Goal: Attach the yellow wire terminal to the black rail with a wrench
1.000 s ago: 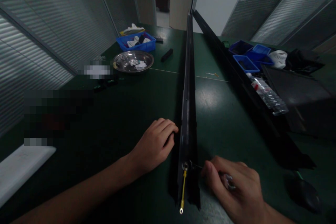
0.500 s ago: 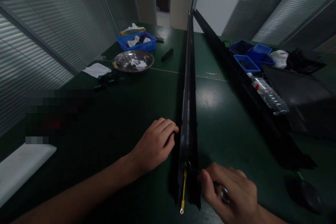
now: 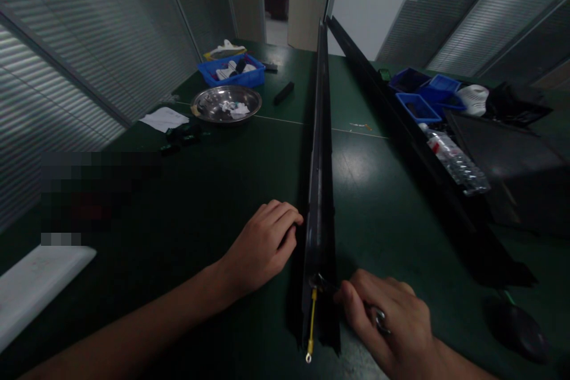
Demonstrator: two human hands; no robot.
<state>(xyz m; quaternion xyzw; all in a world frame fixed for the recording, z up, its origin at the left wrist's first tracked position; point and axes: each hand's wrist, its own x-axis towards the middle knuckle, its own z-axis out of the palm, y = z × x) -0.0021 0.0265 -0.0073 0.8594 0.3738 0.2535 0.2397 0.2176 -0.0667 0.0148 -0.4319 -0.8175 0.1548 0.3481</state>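
Note:
A long dark metal profile runs away from me over the green table. Near its close end a yellow wire with a ring terminal lies in the channel. My right hand is closed round a metal wrench, whose far end reaches into the channel beside the top of the wire. On the profile's left side my left hand rests with curled fingers, the tips against its edge; whether they grip the profile is hidden.
A steel bowl and a blue basket stand at the far left. On the right lie a second dark profile, blue bins, a plastic bottle and a black mouse.
My right hand has tilted and shifted slightly, turning the wrench a little. My left hand, the profile and the yellow wire have stayed in place.

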